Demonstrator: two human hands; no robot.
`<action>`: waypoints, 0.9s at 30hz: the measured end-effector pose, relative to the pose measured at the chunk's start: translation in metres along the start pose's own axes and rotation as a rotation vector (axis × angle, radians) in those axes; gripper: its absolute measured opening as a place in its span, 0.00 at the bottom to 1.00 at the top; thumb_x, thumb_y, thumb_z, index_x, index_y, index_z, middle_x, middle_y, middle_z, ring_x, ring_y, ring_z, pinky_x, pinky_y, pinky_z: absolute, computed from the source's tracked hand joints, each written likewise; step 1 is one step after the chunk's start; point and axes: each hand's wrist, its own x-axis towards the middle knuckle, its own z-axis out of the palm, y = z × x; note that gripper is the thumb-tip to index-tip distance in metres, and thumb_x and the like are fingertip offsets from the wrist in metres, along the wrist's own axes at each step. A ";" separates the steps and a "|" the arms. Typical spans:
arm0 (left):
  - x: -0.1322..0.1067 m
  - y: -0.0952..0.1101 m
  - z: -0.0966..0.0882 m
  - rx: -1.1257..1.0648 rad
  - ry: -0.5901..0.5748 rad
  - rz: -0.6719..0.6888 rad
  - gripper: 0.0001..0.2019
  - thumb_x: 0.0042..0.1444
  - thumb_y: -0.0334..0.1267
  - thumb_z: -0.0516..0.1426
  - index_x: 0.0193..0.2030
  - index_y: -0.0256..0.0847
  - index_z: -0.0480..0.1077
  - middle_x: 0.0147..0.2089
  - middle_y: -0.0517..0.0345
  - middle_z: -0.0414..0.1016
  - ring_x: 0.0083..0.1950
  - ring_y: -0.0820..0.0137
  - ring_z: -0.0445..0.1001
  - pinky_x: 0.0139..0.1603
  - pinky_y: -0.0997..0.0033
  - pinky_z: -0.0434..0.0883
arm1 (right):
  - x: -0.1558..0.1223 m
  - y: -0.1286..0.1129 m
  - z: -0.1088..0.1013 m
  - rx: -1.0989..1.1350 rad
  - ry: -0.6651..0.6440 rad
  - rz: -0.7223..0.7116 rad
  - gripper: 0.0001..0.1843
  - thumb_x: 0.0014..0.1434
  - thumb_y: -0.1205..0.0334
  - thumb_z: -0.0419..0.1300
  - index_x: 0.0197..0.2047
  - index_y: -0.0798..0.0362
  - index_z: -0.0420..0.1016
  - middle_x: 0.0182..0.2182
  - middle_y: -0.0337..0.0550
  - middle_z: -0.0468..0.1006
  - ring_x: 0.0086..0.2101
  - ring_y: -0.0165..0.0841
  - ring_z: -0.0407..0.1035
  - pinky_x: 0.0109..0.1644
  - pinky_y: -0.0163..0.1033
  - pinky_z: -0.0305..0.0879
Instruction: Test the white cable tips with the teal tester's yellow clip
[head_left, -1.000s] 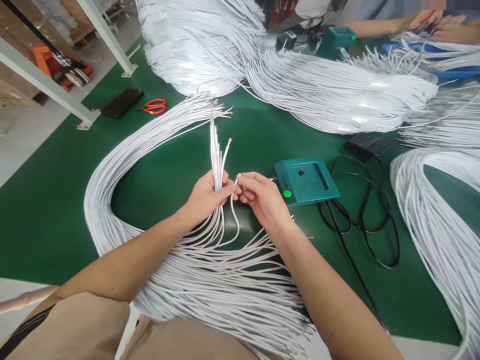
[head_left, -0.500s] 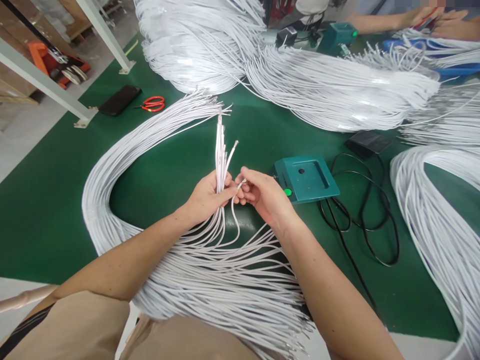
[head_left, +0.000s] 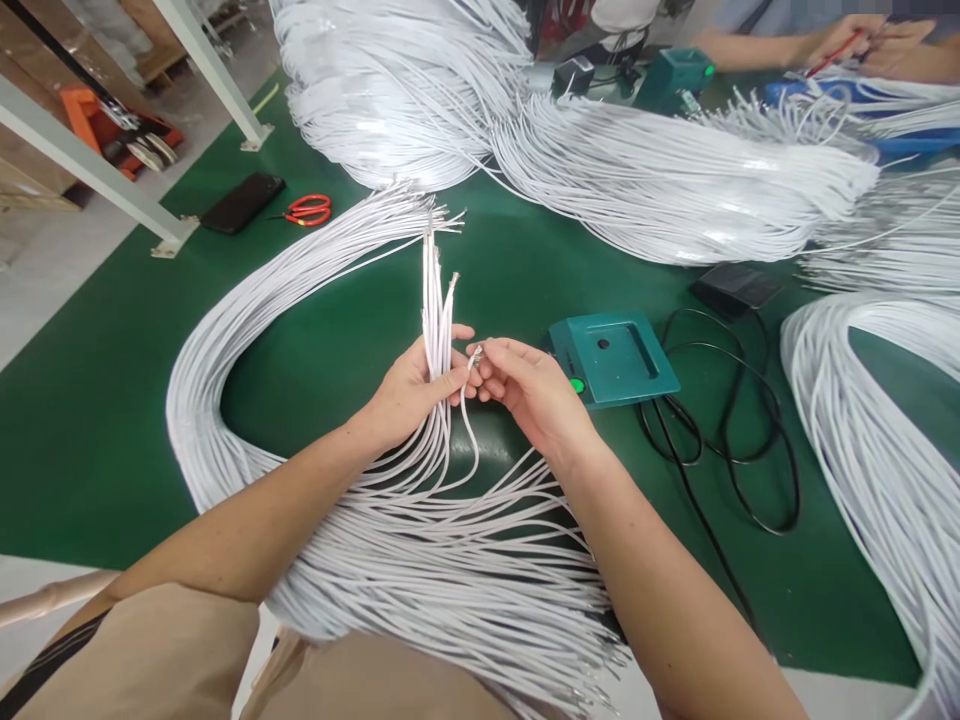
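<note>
My left hand [head_left: 409, 392] is closed round a small bunch of white cables [head_left: 436, 310], whose stripped ends point up and away from me. One single cable [head_left: 470, 425] bends out of that bunch, and its end lies between my two hands. The fingertips of my right hand [head_left: 525, 385] pinch this cable's frayed end, close to my left thumb. Below my wrists a thick spread of white cables [head_left: 450, 560] covers the table's near edge. It curves round on the left into a long bundle [head_left: 202, 370] whose ends lie beyond my hands.
A teal device [head_left: 619, 355] with a green light stands right of my hands, beside looped black cord [head_left: 780, 470]. Red-handled scissors [head_left: 309, 209] and a black phone [head_left: 244, 203] lie far left. Large cable heaps [head_left: 675, 180] fill the back; a co-worker's hands [head_left: 862, 45] show top right.
My left hand has tilted the bunch slightly leftward. My right fingertips have shifted a little left and up along the single cable's end. The co-worker's hands have moved slightly.
</note>
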 end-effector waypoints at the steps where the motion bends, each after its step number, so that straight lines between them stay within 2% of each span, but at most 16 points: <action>1: 0.000 0.001 0.000 0.002 -0.005 -0.002 0.23 0.54 0.38 0.62 0.56 0.42 0.64 0.32 0.61 0.72 0.31 0.75 0.71 0.30 0.76 0.67 | -0.001 -0.001 0.001 -0.040 0.019 -0.019 0.13 0.52 0.53 0.65 0.32 0.55 0.76 0.23 0.36 0.72 0.26 0.26 0.65 0.31 0.34 0.61; 5: -0.001 0.001 -0.003 0.009 -0.037 -0.038 0.20 0.54 0.39 0.62 0.54 0.43 0.68 0.33 0.59 0.72 0.32 0.75 0.72 0.31 0.77 0.68 | -0.003 -0.002 0.004 -0.224 0.104 -0.126 0.09 0.50 0.58 0.66 0.32 0.54 0.78 0.24 0.38 0.75 0.26 0.27 0.67 0.33 0.35 0.63; 10: -0.001 0.002 -0.004 -0.020 -0.018 -0.069 0.18 0.52 0.39 0.63 0.50 0.43 0.69 0.32 0.60 0.72 0.30 0.75 0.72 0.28 0.77 0.67 | -0.002 0.001 0.006 -0.400 0.172 -0.249 0.07 0.53 0.59 0.64 0.29 0.53 0.76 0.23 0.38 0.75 0.25 0.29 0.67 0.33 0.38 0.64; 17: 0.000 0.006 -0.001 -0.086 0.027 -0.094 0.18 0.50 0.36 0.64 0.48 0.38 0.69 0.31 0.59 0.74 0.29 0.74 0.73 0.27 0.77 0.67 | -0.006 0.003 0.003 -0.904 0.244 -0.593 0.09 0.59 0.64 0.57 0.27 0.51 0.71 0.27 0.39 0.70 0.29 0.29 0.63 0.35 0.37 0.59; 21: 0.001 0.005 -0.002 -0.089 0.056 -0.071 0.18 0.49 0.36 0.65 0.47 0.37 0.70 0.31 0.58 0.75 0.28 0.74 0.73 0.26 0.77 0.66 | -0.005 0.004 0.001 -0.882 0.215 -0.565 0.08 0.60 0.62 0.57 0.29 0.50 0.73 0.28 0.39 0.71 0.29 0.30 0.63 0.35 0.37 0.59; 24: 0.001 0.005 -0.002 -0.103 0.038 -0.055 0.19 0.49 0.36 0.65 0.49 0.39 0.70 0.31 0.57 0.76 0.28 0.74 0.74 0.25 0.77 0.65 | -0.003 0.005 0.000 -0.809 0.211 -0.503 0.06 0.58 0.61 0.58 0.30 0.50 0.74 0.29 0.39 0.72 0.29 0.30 0.63 0.34 0.38 0.59; 27: 0.001 0.006 -0.001 -0.111 0.025 -0.058 0.20 0.50 0.35 0.65 0.50 0.40 0.70 0.30 0.58 0.76 0.28 0.74 0.73 0.25 0.77 0.65 | -0.003 0.005 0.000 -0.807 0.234 -0.509 0.06 0.57 0.61 0.59 0.29 0.50 0.74 0.27 0.38 0.72 0.28 0.30 0.64 0.34 0.38 0.59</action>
